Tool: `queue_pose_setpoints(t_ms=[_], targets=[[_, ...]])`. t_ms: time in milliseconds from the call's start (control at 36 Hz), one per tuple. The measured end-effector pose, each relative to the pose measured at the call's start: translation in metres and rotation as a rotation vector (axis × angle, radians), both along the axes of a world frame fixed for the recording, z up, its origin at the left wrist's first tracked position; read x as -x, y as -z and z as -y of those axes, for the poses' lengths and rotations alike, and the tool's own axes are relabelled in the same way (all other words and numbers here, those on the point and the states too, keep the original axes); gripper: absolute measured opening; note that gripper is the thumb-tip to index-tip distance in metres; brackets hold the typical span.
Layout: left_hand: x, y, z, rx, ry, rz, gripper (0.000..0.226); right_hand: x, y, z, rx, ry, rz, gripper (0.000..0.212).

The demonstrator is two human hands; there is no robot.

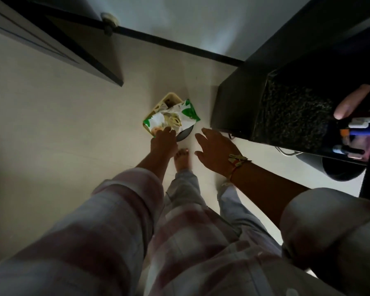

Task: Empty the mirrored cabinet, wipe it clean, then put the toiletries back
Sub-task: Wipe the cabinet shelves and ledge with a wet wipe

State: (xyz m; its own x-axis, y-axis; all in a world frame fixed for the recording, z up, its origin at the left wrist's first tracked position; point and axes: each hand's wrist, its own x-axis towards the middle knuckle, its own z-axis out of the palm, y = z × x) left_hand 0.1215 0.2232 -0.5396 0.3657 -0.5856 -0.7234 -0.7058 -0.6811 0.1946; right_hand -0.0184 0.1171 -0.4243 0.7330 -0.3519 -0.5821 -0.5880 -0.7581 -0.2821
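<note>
Your left hand [163, 138] pinches the near corner of the crinkly green-and-white plastic packet [175, 117] over the beige bin's [169, 96] rim. Your right hand [216, 150] is spread and empty. The packet looks light, limp and slippery, so grip its sealed edge.

Your left hand [163, 139] covers the near corner of the packet [175, 117], so its fingers' hold is hidden. The packet hides most of the bin [169, 98] (print too blurred to read). At the right edge the blue-tipped items [360, 129] are cut off.
</note>
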Motion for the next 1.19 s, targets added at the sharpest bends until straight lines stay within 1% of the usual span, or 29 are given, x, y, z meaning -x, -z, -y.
queue_pose_setpoints(t_ms=[83, 222, 417, 639, 750, 889, 1028, 1111, 1194], targets=[[-0.007, 0.025, 0.003, 0.006, 0.062, 0.019, 0.046, -0.004, 0.013, 0.0, 0.007, -0.008, -0.054, 0.057], [-0.013, 0.057, 0.007, 0.073, 0.233, 0.096, 0.049, -0.007, 0.027, 0.002, 0.006, -0.003, -0.089, 0.058], [-0.023, 0.076, 0.019, -0.013, 0.233, 0.048, 0.049, -0.014, 0.041, 0.006, -0.01, 0.023, -0.094, 0.058], [-0.027, 0.081, 0.028, -0.059, 0.347, 0.077, 0.048, -0.012, 0.046, 0.006, -0.009, 0.047, -0.092, 0.06], [-0.028, 0.077, 0.026, 0.004, 0.287, 0.096, 0.046, -0.009, 0.045, 0.005, -0.014, 0.056, -0.1, 0.062], [-0.031, 0.053, 0.016, 0.096, 0.283, 0.137, 0.043, -0.004, 0.032, 0.002, -0.008, 0.059, -0.109, 0.062], [-0.028, 0.007, -0.006, 0.268, 0.24, 0.18, 0.042, -0.006, 0.009, 0.0, -0.042, 0.124, -0.049, 0.06], [-0.02, -0.027, -0.012, 0.383, 0.191, 0.132, 0.049, -0.01, -0.01, 0.0, -0.096, 0.196, 0.011, 0.059], [-0.007, -0.061, -0.013, 0.51, 0.147, 0.094, 0.047, -0.011, -0.029, 0.002, -0.147, 0.262, 0.078, 0.062]])
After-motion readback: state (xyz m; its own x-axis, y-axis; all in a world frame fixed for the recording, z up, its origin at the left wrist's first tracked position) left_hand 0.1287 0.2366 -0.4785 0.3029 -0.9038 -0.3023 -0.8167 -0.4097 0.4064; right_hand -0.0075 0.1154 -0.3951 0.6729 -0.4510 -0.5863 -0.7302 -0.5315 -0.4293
